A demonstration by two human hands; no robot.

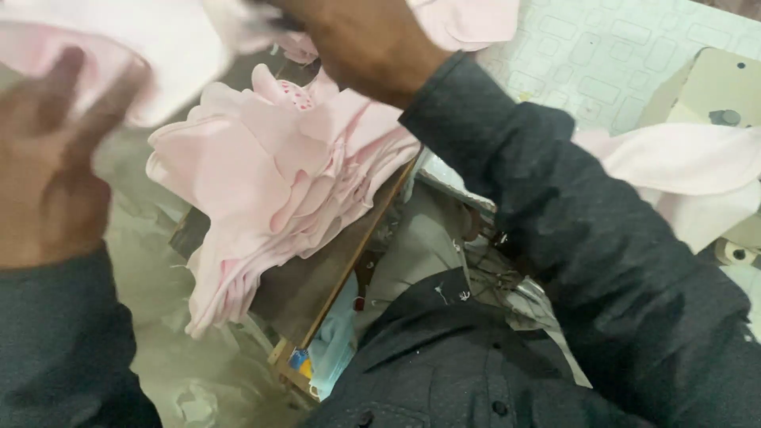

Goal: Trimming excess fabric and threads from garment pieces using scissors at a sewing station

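Observation:
My left hand (49,150) is at the left edge, blurred, with its fingers up against a pale pink piece of cloth (158,47) held across the top of the view. My right hand (361,43) reaches over from the right at the top centre and grips the same pink cloth; its fingertips are hidden. Below the hands a stack of several pink fabric pieces (269,182) lies fanned over the edge of a wooden board (349,254). Both my arms are in dark grey sleeves.
A sewing machine table with a pale patterned top (602,55) lies at the upper right, with more pink fabric (682,166) draped on it beside a beige machine part (721,87). Crumpled whitish sheeting (190,372) covers the floor at lower left.

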